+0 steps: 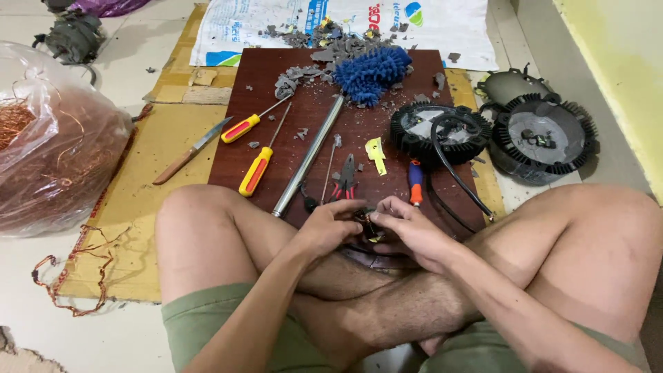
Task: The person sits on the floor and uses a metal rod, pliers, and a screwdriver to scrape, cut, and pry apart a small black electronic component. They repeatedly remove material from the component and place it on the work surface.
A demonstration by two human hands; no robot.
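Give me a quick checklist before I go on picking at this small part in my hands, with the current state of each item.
1. Both hands on the small dark part with a yellow bit: ok, left hand and right hand pinch it together.
2. Part visible enough to inspect: cannot tell, fingers cover most of it.
3. Red-handled pliers close by: ok, on the dark red wooden board just ahead of the hands.
4. Two yellow-handled screwdrivers within sight: ok, left on the board.
5. Wooden-handled knife away from the legs: ok, on the cardboard to the left.

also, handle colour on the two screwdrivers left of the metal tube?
Yellow with red inlays, both screwdrivers; head view.
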